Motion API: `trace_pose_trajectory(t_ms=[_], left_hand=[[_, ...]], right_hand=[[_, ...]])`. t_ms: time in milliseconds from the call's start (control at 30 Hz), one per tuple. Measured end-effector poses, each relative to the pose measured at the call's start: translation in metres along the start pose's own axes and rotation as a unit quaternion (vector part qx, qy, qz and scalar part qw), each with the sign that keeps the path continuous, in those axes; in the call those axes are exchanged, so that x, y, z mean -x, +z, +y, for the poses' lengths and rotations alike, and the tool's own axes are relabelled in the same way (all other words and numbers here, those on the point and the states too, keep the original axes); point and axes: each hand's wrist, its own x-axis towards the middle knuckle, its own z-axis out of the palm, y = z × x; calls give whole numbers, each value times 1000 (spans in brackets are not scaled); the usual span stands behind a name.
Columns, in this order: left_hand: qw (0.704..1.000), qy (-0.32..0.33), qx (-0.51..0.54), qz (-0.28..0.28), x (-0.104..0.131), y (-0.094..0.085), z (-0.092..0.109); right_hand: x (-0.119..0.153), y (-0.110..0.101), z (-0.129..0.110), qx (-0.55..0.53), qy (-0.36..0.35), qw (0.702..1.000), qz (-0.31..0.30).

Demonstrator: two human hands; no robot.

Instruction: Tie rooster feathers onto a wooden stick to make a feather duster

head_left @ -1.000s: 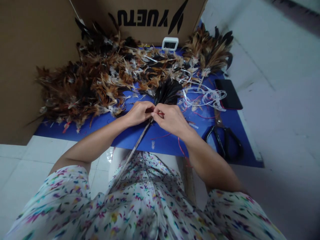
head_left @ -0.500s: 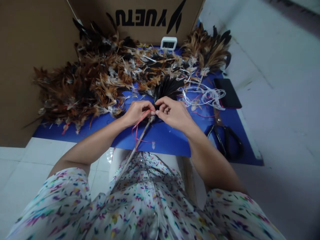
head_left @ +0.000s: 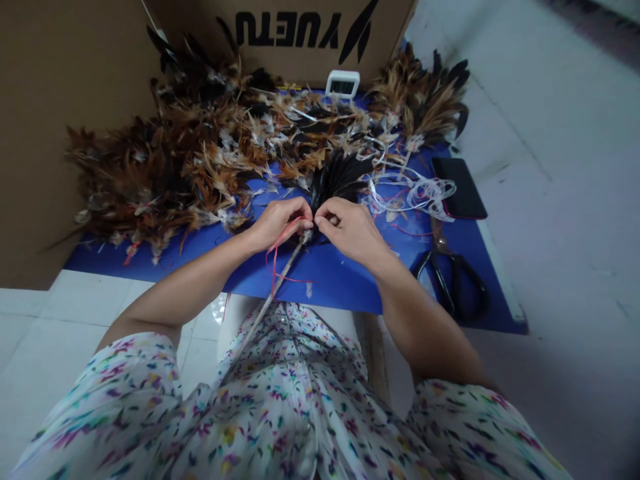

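Note:
A thin stick (head_left: pixel 270 298) slants up from my lap to a bunch of black feathers (head_left: pixel 339 175) fanned at its upper end. My left hand (head_left: pixel 281 223) pinches a red ribbon (head_left: pixel 275 267) at the base of the feathers, and loose ends of it hang beside the stick. My right hand (head_left: pixel 350 230) is at the same spot from the right, thumb and forefinger pressed together; what lies between its fingertips is too small to make out. The fingertips of both hands nearly touch.
Brown feathers (head_left: pixel 165 167) cover the blue table (head_left: pixel 350 280) at the left and back, before cardboard (head_left: pixel 190 27). A white timer (head_left: pixel 343 85) stands behind. At the right are white ribbon (head_left: pixel 420 193), a black phone (head_left: pixel 459 187), scissors (head_left: pixel 453 280) and another feather bunch (head_left: pixel 425 100).
The view has shifted slightly. My right thumb and forefinger have come closer together beside the feather base. My left hand keeps its pinch on the red ribbon.

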Motion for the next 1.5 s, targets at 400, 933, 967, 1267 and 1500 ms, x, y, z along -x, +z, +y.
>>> trace_pose_trajectory(t_ms=[400,933,967,1267,1500], left_hand=[[969,-95,224,-48,-4,-3,-17],[923,-218,316,-29,-5,-10,-7],[927,-211,309,-28,-5,-11,-8],[983,-68,167,-39,-3,-14,-14],[997,53,-45,-35,1,-17,-9]], right_hand=[[5,8,1,-3,-89,996,14],[8,16,4,65,-152,986,9],[7,16,4,52,-151,987,9],[-1,17,6,-85,2,996,18],[-5,19,12,-114,41,993,5]])
